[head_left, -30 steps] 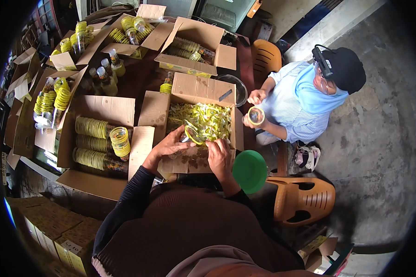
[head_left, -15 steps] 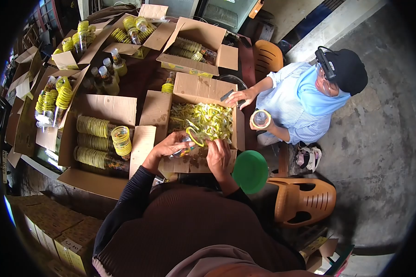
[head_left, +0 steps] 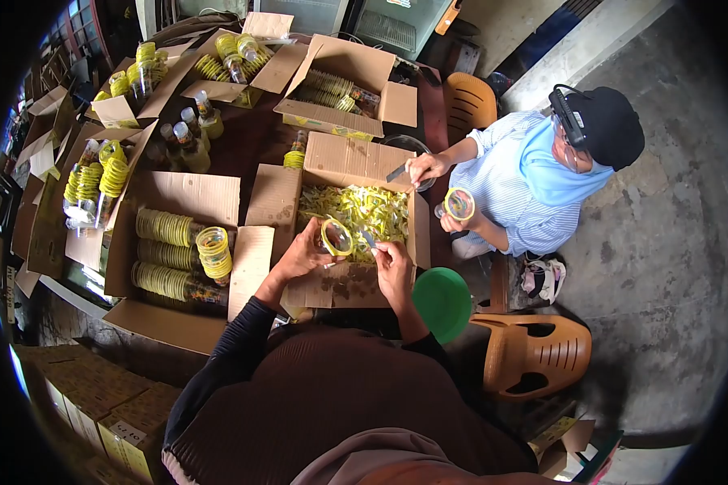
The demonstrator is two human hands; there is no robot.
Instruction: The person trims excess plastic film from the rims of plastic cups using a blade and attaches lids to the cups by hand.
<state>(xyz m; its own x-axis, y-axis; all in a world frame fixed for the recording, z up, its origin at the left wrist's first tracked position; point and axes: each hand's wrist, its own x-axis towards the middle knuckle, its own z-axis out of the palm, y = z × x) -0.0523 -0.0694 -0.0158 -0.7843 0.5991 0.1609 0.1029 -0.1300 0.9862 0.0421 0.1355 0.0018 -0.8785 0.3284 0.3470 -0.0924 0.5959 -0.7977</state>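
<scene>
My left hand point(head_left: 299, 254) is closed around a clear plastic cup point(head_left: 336, 238) with a yellow rim, its mouth tilted up toward me. Just right of the cup, my right hand point(head_left: 394, 276) grips a small knife point(head_left: 368, 238), its blade pointing up and left. Both hands are over the near side of an open cardboard box point(head_left: 352, 155) filled with yellow and white strips point(head_left: 364, 206). The blade looks apart from the cup.
Stacked yellow-rimmed cups point(head_left: 213, 252) fill a box on the left. Bottles point(head_left: 190, 141) stand behind it. On the right, a co-worker point(head_left: 534, 178) holds a knife and another cup point(head_left: 459, 204). A green basin point(head_left: 441, 305) and an orange chair point(head_left: 534, 356) are near my right side.
My hands have moved apart, and the cup has turned so its mouth faces up. The knife blade now shows in my right hand. The co-worker's knife hand has moved slightly.
</scene>
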